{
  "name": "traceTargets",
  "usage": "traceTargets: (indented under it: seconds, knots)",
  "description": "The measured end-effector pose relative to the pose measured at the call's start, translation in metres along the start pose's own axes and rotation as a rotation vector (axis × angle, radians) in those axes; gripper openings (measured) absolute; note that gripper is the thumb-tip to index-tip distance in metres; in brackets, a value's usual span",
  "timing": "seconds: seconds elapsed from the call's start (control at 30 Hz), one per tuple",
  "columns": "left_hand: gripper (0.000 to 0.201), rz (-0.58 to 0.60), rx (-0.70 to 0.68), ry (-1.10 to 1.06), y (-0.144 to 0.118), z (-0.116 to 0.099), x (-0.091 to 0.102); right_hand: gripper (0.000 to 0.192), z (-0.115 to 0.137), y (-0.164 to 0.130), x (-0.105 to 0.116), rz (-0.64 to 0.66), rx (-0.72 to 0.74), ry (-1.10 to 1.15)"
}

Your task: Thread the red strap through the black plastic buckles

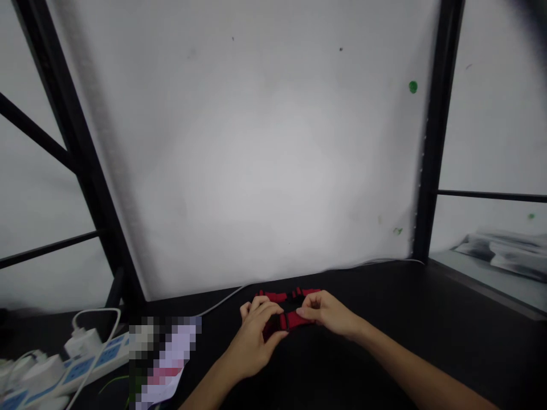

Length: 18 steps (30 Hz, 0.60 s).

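Red-and-black strap (285,310) on dark table (427,319), pinched between left hand (255,336) and right hand (327,313).

Strap piece (287,310): on the table (427,319), straight before me, just short of the wall panel (265,159).
My left hand (254,336): on its left end.
My right hand (327,313): on its right end.
Power strip (81,367): far left, on the table.
Cable (222,299): along the panel's foot, behind the strap piece.
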<state>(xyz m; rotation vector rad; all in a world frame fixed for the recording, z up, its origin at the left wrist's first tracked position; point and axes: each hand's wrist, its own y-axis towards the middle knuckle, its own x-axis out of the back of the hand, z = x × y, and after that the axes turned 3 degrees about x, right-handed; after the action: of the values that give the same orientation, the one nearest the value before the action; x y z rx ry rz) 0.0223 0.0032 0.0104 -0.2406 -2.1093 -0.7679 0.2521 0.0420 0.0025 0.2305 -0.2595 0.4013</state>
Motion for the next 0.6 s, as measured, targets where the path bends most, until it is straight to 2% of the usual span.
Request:
traceTargets:
  seconds: [0.13, 0.2, 0.3, 0.4, 0.5, 0.6]
  knots:
    - [0.034, 0.095, 0.041, -0.002, 0.001, 0.007, 0.003, 0.028, 0.002, -0.001, 0.020, 0.084, -0.088, -0.340]
    - [0.026, 0.144, 0.054, 0.043, 0.000, 0.012, 0.009, 0.020, 0.002, -0.003, 0.032, 0.132, -0.131, -0.540]
    - [0.007, 0.228, 0.110, 0.142, -0.001, 0.018, 0.025, 0.009, 0.000, -0.008, 0.055, 0.137, -0.185, -0.701]
    - [0.023, 0.349, 0.162, 0.150, -0.004, 0.016, 0.039, 0.010, -0.003, -0.013, 0.073, 0.095, -0.247, -0.850]
    - [0.037, 0.450, 0.167, 0.093, -0.007, 0.007, 0.042, 0.005, -0.003, -0.015, 0.076, -0.010, -0.218, -0.980]
    - [0.038, 0.495, 0.150, 0.075, -0.009, -0.004, 0.035, 0.018, 0.003, -0.014, 0.057, -0.047, -0.077, -1.013]
